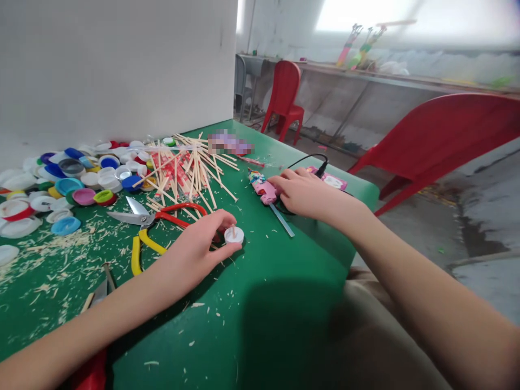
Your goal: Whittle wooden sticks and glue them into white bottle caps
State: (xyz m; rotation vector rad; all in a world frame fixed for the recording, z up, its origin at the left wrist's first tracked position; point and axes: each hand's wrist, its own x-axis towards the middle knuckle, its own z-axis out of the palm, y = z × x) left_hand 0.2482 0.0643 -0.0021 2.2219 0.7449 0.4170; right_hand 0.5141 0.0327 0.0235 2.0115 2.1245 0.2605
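Observation:
My left hand (211, 235) is closed around a small white bottle cap (234, 236) close to the table top. The cap's hollow side faces up, and a short wooden stick stands in it, near my index finger. My right hand (303, 194) lies over the handle of a hot glue gun (265, 189), its fingers curled onto the pink body. This gun lies on its side, wrapped in coloured material at the front. From its back end sticks a clear glue stick (283, 221). My right thumb is hidden.
Beside my left forearm lie yellow-and-red-handled shears (144, 218) and a second cutting tool (101, 292). Wooden sticks (199, 168) and many coloured bottle caps (83, 196) are heaped behind. A black cable (312, 156) runs by my right hand. Red chairs (439, 138) stand beyond the green table (260, 260).

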